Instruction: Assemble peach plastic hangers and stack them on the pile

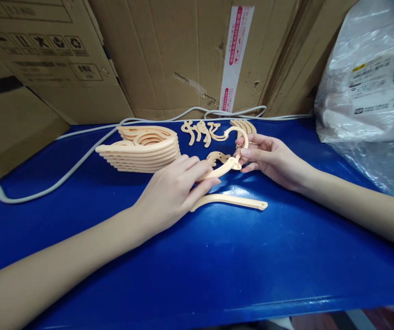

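Note:
Between thumb and fingers, my left hand (172,195) grips a beige plastic hanger arm (221,169), its far end pointing right. My right hand (276,158) pinches a beige hanger hook (244,137), whose curve arches up to the left. Hook and arm meet at a joint beside my right fingertips; whether they are fastened I cannot tell. Another curved hanger arm (233,199) lies on the blue table just below my hands, its left end partly behind my left hand. Small curved beige pieces (217,158) rest behind the held parts.
A neat stack of beige hanger parts (138,153) stands left of centre. Several loose hooks (197,132) and a small pile of curved pieces (247,126) lie at the back. A white cable (80,162) runs behind. Cardboard boxes (169,55) and a plastic-wrapped package (365,78) border the blue table (217,266).

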A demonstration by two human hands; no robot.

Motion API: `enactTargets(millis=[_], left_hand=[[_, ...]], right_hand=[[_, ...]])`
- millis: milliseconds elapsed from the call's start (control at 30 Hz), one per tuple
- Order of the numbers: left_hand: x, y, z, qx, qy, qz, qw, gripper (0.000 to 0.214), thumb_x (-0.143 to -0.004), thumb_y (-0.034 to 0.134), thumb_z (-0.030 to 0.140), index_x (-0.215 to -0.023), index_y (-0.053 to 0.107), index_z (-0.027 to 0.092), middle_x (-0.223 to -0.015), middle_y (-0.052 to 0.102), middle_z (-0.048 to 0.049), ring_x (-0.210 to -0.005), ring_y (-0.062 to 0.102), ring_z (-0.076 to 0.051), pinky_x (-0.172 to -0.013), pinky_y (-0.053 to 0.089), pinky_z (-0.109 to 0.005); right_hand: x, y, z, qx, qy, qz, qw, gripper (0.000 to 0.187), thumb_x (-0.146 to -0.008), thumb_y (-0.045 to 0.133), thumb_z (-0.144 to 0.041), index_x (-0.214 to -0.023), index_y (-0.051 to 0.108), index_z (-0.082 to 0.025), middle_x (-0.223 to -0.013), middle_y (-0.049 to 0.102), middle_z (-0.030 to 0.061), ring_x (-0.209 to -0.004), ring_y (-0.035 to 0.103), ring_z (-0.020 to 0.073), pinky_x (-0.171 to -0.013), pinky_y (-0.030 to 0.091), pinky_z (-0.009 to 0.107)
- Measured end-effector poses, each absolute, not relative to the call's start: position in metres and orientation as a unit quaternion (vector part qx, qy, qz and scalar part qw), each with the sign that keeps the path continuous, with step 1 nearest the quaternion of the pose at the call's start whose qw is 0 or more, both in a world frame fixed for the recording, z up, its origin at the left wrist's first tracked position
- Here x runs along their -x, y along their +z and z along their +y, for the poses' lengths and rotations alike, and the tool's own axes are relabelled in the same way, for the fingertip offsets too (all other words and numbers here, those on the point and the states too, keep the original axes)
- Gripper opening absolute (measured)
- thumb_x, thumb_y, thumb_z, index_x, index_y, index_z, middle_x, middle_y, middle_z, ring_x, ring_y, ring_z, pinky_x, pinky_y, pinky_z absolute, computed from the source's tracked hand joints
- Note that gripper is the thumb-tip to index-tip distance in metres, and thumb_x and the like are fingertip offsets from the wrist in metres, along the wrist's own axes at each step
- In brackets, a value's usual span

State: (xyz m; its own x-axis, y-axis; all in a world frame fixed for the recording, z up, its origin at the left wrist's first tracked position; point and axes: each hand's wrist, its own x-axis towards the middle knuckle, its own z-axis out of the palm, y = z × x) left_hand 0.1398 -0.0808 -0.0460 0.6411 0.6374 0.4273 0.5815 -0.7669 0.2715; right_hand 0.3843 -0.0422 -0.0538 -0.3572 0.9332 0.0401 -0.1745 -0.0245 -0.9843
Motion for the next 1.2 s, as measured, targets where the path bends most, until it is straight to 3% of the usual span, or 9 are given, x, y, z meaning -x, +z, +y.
enactTargets(millis=[367,733,1200], left_hand=[[-0.1448,-0.0434,-0.0809,-0.906,0.211,0.362,0.065,0.024,-0.097,0.042,0.024,-0.076,0.050,0.016,-0.079,0.052,-0.0016,-0.073,0.047,-0.015,-0.063,0.031,-0.029],[-0.1439,-0.0466,-0.0792,-0.914,0.227,0.328,0.079,0.023,-0.098,0.041,0.023,-0.110,0.057,0.012,-0.110,0.064,-0.0080,-0.092,0.056,-0.019,-0.080,0.042,-0.032],[-0.1441,-0.0494,-0.0796,-0.926,0.197,0.314,0.070,0.025,-0.100,0.037,0.023,-0.113,0.057,0.013,-0.117,0.063,-0.0118,-0.101,0.057,-0.023,-0.087,0.045,-0.038]], right_hand=[[-0.3841,-0.0528,-0.0434,0.356,0.617,-0.537,0.452,0.028,-0.072,0.081,-0.022,-0.088,0.058,-0.019,-0.086,0.073,-0.0002,-0.076,0.071,0.0131,-0.064,0.058,0.021],[-0.3862,-0.0553,-0.0411,0.343,0.622,-0.549,0.441,0.027,-0.076,0.078,-0.022,-0.093,0.058,-0.019,-0.087,0.074,0.0000,-0.076,0.071,0.0118,-0.068,0.057,0.021],[-0.3860,-0.0538,-0.0427,0.337,0.610,-0.582,0.419,0.037,-0.073,0.080,-0.024,-0.104,0.060,-0.021,-0.085,0.071,-0.0013,-0.073,0.066,0.0108,-0.064,0.053,0.022]])
